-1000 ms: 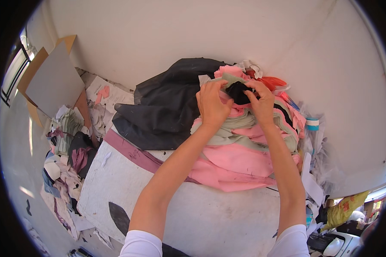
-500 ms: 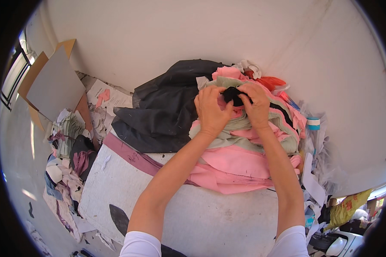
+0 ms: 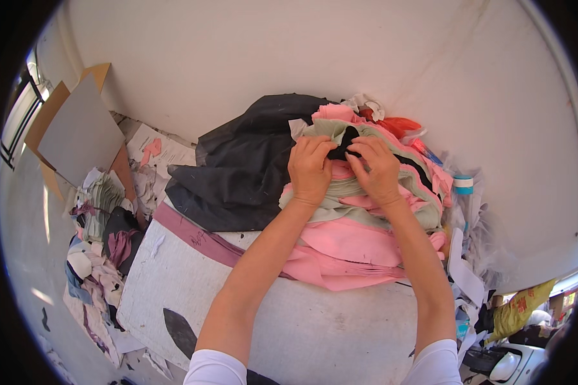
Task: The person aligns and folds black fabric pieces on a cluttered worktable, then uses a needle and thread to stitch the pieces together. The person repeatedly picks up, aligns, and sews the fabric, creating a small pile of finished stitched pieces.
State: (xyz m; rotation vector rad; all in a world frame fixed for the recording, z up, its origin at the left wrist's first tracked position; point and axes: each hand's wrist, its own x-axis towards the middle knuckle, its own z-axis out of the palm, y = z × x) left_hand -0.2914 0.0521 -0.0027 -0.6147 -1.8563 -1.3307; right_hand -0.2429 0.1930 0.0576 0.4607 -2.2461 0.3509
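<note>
A small piece of black cloth point(image 3: 346, 145) is pinched between both of my hands above a layered heap of fabric. My left hand point(image 3: 310, 167) grips its left side with bent fingers. On the other side, thumb and fingers of my right hand point(image 3: 376, 168) close on the cloth. Beneath them lie folded pink fabric point(image 3: 350, 247) and grey-green fabric layers point(image 3: 347, 187), stacked in several folds. A large dark grey cloth point(image 3: 244, 173) spreads to the left of the heap, close to my left hand.
The pile lies on a white worktable point(image 3: 321, 321) against a pale wall. A mauve strip point(image 3: 196, 237) crosses the table. An open cardboard box point(image 3: 80, 131) and fabric scraps point(image 3: 96, 263) stand at left. Clear plastic wrap point(image 3: 488, 231) and a blue-and-white tape roll point(image 3: 463, 185) are at right.
The black cloth has gone from a bunched lump to a more drawn-out shape with its tip upward. My hands have shifted slightly, and the right one has turned a little.
</note>
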